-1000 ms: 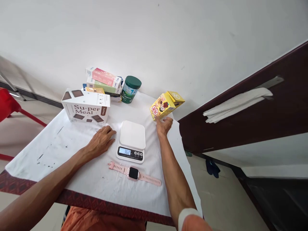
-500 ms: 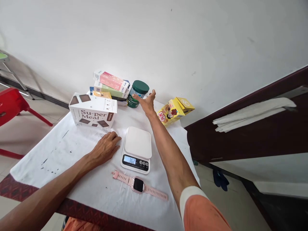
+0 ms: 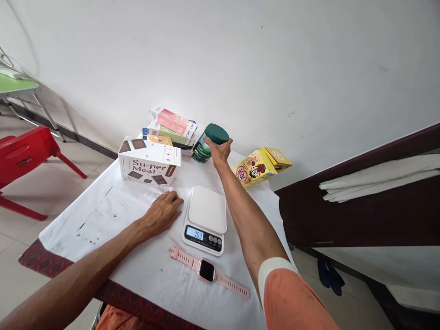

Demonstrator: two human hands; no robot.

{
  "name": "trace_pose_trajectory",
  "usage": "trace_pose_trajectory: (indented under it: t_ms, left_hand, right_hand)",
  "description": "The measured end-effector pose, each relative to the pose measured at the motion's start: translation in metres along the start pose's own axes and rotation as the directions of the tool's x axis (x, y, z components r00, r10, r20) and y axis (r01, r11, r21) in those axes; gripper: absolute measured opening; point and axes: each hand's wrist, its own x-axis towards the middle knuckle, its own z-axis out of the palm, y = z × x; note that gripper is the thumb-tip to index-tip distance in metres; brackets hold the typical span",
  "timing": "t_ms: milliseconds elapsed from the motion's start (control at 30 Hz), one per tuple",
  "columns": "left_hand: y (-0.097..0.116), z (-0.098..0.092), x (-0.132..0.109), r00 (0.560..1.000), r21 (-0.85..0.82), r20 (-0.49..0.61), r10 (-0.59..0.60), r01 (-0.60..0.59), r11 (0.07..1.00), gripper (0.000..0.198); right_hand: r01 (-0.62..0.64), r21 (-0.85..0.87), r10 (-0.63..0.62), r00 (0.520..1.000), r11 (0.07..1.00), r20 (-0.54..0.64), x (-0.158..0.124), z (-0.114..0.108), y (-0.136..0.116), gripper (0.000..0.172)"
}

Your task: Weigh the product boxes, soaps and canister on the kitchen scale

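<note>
Head view: the right hand (image 3: 220, 149) reaches far across the table (image 3: 113, 215) and curls over the green-lidded round jar (image 3: 202, 151), thumb on the near edge of the lid and fingers wrapped over its right side. The jar stands upright at the back of the table, just beside the stack of flat pink, green and yellow cartons (image 3: 172, 124) and behind the white digital kitchen scale (image 3: 206, 215).

The jar looks like a rigid plastic tub with a glossy printed label, so it is probably stiff, fairly light and a little slick on the sides. The ribbed lid rim, or the body just under it, seems the surest place to grip (a lid-only hold depends on the lid being screwed tight, which cannot be told here).

The left hand (image 3: 164, 213) lies palm down and relaxed on the table, holding nothing, its fingertips just beside the scale. The pink-strapped smartwatch (image 3: 208, 270) lies flat in front of the scale. The white "Su-per Meal" box (image 3: 149, 160) stands to the left and the yellow cartoon-printed carton (image 3: 257, 167) to the right.

Half a second earlier the right hand is spread wide in the air short of the jar, and a second earlier it is at the yellow carton. The left hand keeps its place. The scale readout goes from 362 to 363.
</note>
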Motion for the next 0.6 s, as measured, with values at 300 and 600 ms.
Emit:
trace_pose_trajectory:
  t_ms: [300,600]
  left_hand:
    - [-0.003,0.001,0.0,1.0,-0.026,0.006,0.028,-0.028,0.999,0.022]
    - [-0.005,0.0,-0.001,0.998,0.012,-0.002,0.058,-0.058,0.998,0.025]
  right_hand:
    - [0.381,0.173,-0.394,0.918,0.908,0.049,-0.045,-0.108,-0.012,0.067]
    - [0.284,0.258,-0.343,0.912,0.924,0.226,-0.138,-0.182,-0.035,0.075]
